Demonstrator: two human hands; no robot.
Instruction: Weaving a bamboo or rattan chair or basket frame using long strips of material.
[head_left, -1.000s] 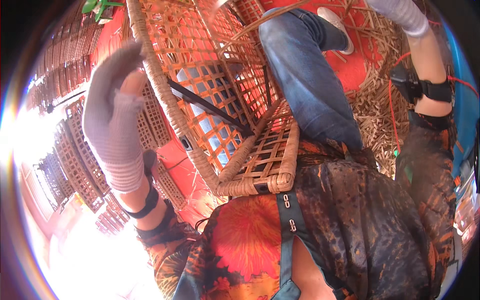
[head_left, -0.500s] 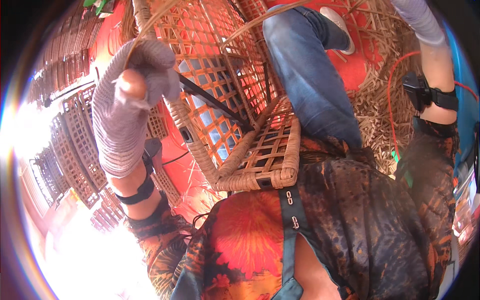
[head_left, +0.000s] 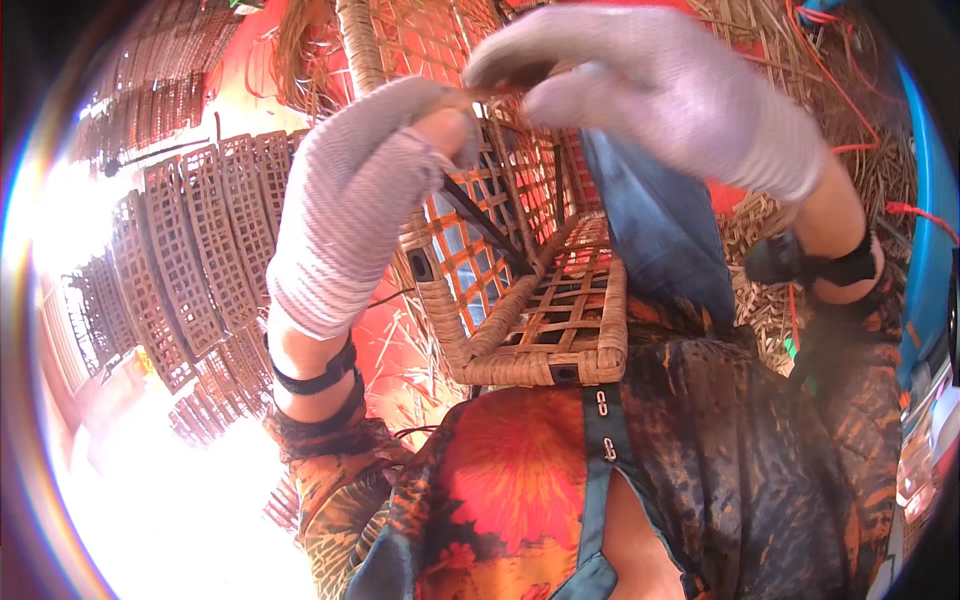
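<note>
A woven cane basket (head_left: 545, 375) with a wrapped rim and open lattice sides rests tilted against my front and lap. My left hand (head_left: 350, 200), in a pale knit glove with the thumb tip bare, is closed above the basket's left side on what looks like a thin cane strip. From the right, my gloved right hand (head_left: 670, 105) reaches across above the basket. Its thumb and fingers are bent together close to the left fingertips; motion blurs them, and what they pinch is hidden. A dark bar (head_left: 485, 222) crosses the basket's inside.
Stacks of woven lattice panels (head_left: 185, 265) stand at the left. Loose cane strips (head_left: 765, 225) litter the red floor at the right, with a red cord (head_left: 835, 95) over them. A blue surface (head_left: 925, 230) borders the far right. My jeans-clad leg (head_left: 655, 225) lies beside the basket.
My right hand has swung in from the upper right to meet the left. My left hand has moved right, over the basket. The basket has shifted slightly right.
</note>
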